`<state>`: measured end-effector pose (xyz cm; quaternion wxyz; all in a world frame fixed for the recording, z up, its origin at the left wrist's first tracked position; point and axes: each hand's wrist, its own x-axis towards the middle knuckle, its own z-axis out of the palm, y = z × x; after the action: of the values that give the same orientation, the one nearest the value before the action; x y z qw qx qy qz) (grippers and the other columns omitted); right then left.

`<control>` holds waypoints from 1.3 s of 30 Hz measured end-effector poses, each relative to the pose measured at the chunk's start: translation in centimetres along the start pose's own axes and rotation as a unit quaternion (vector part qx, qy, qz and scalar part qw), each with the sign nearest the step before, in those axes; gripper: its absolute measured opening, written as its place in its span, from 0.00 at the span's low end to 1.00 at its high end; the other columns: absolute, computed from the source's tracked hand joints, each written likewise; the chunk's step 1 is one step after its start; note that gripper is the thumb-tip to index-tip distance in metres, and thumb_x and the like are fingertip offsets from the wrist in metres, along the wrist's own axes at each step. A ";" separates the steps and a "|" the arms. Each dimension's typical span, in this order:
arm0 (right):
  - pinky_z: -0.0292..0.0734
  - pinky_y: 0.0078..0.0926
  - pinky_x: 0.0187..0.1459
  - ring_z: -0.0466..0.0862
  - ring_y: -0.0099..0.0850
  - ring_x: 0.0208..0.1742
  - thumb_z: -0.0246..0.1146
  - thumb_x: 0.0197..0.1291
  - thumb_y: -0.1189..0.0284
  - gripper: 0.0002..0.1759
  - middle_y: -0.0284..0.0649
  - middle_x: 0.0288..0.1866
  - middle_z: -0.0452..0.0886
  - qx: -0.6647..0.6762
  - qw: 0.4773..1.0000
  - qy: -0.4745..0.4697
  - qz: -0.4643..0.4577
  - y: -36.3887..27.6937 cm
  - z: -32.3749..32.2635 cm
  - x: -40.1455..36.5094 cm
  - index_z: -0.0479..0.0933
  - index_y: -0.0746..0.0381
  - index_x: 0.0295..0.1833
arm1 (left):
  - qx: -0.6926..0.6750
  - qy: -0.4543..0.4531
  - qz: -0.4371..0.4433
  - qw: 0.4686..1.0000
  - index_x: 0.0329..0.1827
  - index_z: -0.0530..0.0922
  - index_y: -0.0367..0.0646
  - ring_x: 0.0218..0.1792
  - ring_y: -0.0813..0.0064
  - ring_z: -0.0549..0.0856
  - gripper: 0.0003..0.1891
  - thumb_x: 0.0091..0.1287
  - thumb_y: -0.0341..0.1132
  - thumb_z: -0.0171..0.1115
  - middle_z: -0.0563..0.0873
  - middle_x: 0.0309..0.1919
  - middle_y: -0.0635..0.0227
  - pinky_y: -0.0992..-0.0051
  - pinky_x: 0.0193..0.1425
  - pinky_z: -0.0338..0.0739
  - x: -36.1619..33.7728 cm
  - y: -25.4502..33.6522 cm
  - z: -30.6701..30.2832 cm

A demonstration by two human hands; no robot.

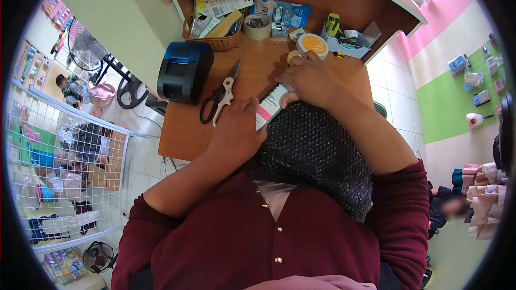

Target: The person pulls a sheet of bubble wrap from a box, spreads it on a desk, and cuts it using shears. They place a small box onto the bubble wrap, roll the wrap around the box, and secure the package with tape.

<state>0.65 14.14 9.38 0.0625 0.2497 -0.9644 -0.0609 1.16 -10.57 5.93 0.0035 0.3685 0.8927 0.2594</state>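
Left to right, the open scissors (pixel 230 87) are lying beside the left hand (pixel 236 129), so a leftward sweep could be catching them; that hand's fingers are resting along the lower end of the box (pixel 270 108), though whether they are pinching cannot be told. The box is lying between the hands over the black wrap (pixel 322 156), which is hanging past the edge of the tabletop (pixel 180 137); its sagging could be dragging the box askew. The right hand's (pixel 310 81) grip is closing on the upper end, and its knuckles could be knocking the tub (pixel 313 46). Counting likewise, one printer (pixel 184 72), one basket (pixel 217 43), one pair of scissors, two hands, one large roll (pixel 251 33), one box, one wrap, one tub and one bin (pixel 352 49) are showing.
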 end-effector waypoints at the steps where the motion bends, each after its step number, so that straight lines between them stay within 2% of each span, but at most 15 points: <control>1: 0.66 0.43 0.63 0.78 0.31 0.60 0.68 0.44 0.39 0.35 0.30 0.47 0.86 0.002 1.000 -0.007 0.025 -0.1 -0.3 -0.3 0.86 0.52 0.52 | -0.014 0.001 0.022 1.000 0.65 0.75 0.30 0.61 0.48 0.78 0.32 0.60 0.37 0.71 0.80 0.58 0.47 0.58 0.68 0.72 0.4 -0.4 -0.1; 3: 0.66 0.44 0.62 0.78 0.30 0.60 0.68 0.44 0.39 0.34 0.30 0.47 0.86 0.004 0.999 -0.015 0.050 -0.1 -0.5 -1.2 0.86 0.52 0.50 | -0.019 -0.014 0.033 0.999 0.66 0.75 0.31 0.61 0.48 0.79 0.31 0.59 0.35 0.71 0.81 0.59 0.47 0.58 0.68 0.72 1.1 -0.9 -0.6; 5: 0.66 0.47 0.62 0.78 0.32 0.61 0.70 0.45 0.40 0.34 0.32 0.49 0.85 0.026 0.996 0.077 0.040 0.2 -0.2 -2.7 0.85 0.52 0.52 | -0.022 -0.029 0.045 0.998 0.66 0.75 0.32 0.61 0.48 0.79 0.30 0.59 0.33 0.71 0.81 0.59 0.47 0.58 0.67 0.73 1.7 -1.2 -0.9; 6: 0.66 0.47 0.62 0.78 0.32 0.61 0.70 0.45 0.40 0.34 0.32 0.49 0.85 0.026 0.996 0.077 0.040 0.3 0.2 -3.4 0.85 0.52 0.52 | -0.030 -0.020 0.068 0.997 0.66 0.76 0.33 0.61 0.48 0.79 0.30 0.58 0.30 0.71 0.82 0.58 0.47 0.58 0.67 0.73 2.1 -1.5 -0.8; 8: 0.64 0.48 0.61 0.77 0.33 0.64 0.69 0.52 0.42 0.31 0.32 0.60 0.83 0.000 0.993 0.097 0.069 0.0 0.8 -4.9 0.84 0.51 0.55 | -0.040 -0.012 0.091 0.995 0.65 0.76 0.34 0.60 0.48 0.80 0.30 0.57 0.27 0.71 0.82 0.57 0.47 0.58 0.67 0.73 3.0 -1.9 -0.5; 9: 0.64 0.48 0.61 0.77 0.33 0.64 0.69 0.52 0.42 0.31 0.32 0.60 0.83 0.000 0.993 0.096 0.069 -0.4 0.6 -5.4 0.84 0.51 0.55 | -0.057 -0.016 0.114 0.992 0.65 0.77 0.34 0.59 0.48 0.80 0.29 0.57 0.26 0.71 0.83 0.56 0.47 0.59 0.67 0.73 3.5 -2.1 -0.4; 11: 0.64 0.48 0.61 0.77 0.32 0.65 0.70 0.55 0.47 0.30 0.33 0.61 0.83 0.014 0.986 0.002 0.164 -1.2 -0.2 -6.4 0.82 0.51 0.59 | -0.077 -0.021 0.137 0.987 0.64 0.77 0.34 0.59 0.48 0.80 0.29 0.56 0.24 0.71 0.83 0.56 0.47 0.59 0.67 0.73 4.7 -2.5 0.1; 13: 0.64 0.48 0.61 0.77 0.32 0.65 0.70 0.56 0.48 0.30 0.34 0.60 0.83 0.000 0.985 0.019 0.171 -1.0 0.4 -7.5 0.81 0.52 0.60 | -0.082 -0.002 0.191 0.978 0.64 0.77 0.33 0.59 0.47 0.80 0.29 0.55 0.23 0.70 0.83 0.55 0.47 0.59 0.66 0.74 5.8 -2.8 0.8; 17: 0.64 0.46 0.61 0.78 0.33 0.62 0.71 0.55 0.53 0.29 0.34 0.58 0.83 -0.029 0.979 0.063 0.193 -0.7 1.1 -8.2 0.80 0.52 0.61 | -0.078 0.032 0.223 0.971 0.61 0.77 0.29 0.58 0.45 0.80 0.27 0.54 0.22 0.66 0.83 0.53 0.46 0.57 0.65 0.74 5.8 -1.8 2.0; 21: 0.65 0.45 0.61 0.78 0.34 0.62 0.73 0.52 0.58 0.29 0.35 0.58 0.83 -0.022 0.979 0.080 0.188 -0.8 0.6 -8.1 0.80 0.53 0.60 | -0.033 0.084 0.235 0.968 0.63 0.78 0.35 0.56 0.49 0.81 0.29 0.54 0.24 0.71 0.83 0.56 0.51 0.57 0.62 0.76 4.7 -0.9 2.4; 24: 0.70 0.43 0.58 0.80 0.36 0.57 0.74 0.50 0.63 0.28 0.36 0.55 0.82 -0.030 0.980 0.115 0.158 -0.7 1.6 -8.3 0.80 0.56 0.58 | -0.019 0.104 0.252 0.962 0.62 0.78 0.36 0.54 0.53 0.81 0.28 0.54 0.26 0.72 0.83 0.55 0.54 0.59 0.60 0.77 4.0 -0.7 2.9; 26: 0.77 0.39 0.51 0.83 0.38 0.50 0.73 0.51 0.66 0.22 0.38 0.50 0.80 0.055 0.975 0.119 0.180 -0.7 2.4 -8.8 0.79 0.59 0.52 | -0.014 0.115 0.264 0.958 0.61 0.79 0.36 0.53 0.55 0.81 0.27 0.55 0.27 0.72 0.84 0.54 0.56 0.60 0.59 0.77 3.7 -0.6 3.3; 32: 0.78 0.35 0.41 0.84 0.38 0.43 0.73 0.53 0.62 0.16 0.37 0.43 0.79 0.058 0.969 0.199 0.136 -1.7 4.3 -10.3 0.78 0.58 0.41 | 0.012 0.159 0.338 0.928 0.54 0.83 0.34 0.45 0.62 0.83 0.20 0.58 0.28 0.67 0.87 0.48 0.59 0.64 0.53 0.79 3.0 -0.8 3.9; 34: 0.78 0.35 0.42 0.84 0.37 0.44 0.73 0.53 0.60 0.15 0.36 0.42 0.79 0.040 0.970 0.193 0.141 -2.0 3.9 -10.3 0.79 0.58 0.38 | 0.059 0.150 0.378 0.911 0.53 0.84 0.33 0.44 0.64 0.84 0.18 0.59 0.27 0.64 0.87 0.48 0.58 0.65 0.51 0.80 2.7 -0.6 3.6; 39: 0.76 0.38 0.47 0.83 0.36 0.48 0.73 0.54 0.58 0.17 0.36 0.41 0.78 -0.031 0.972 0.204 0.109 -2.2 1.8 -9.4 0.79 0.59 0.30 | 0.083 0.148 0.398 0.902 0.54 0.84 0.34 0.44 0.68 0.84 0.19 0.60 0.28 0.62 0.87 0.48 0.59 0.66 0.51 0.79 2.6 -0.7 3.4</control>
<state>9.61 16.97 6.44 0.2718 0.1479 -0.9504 -0.0313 -0.53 -7.68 3.15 -0.2627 0.6492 0.6806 0.2152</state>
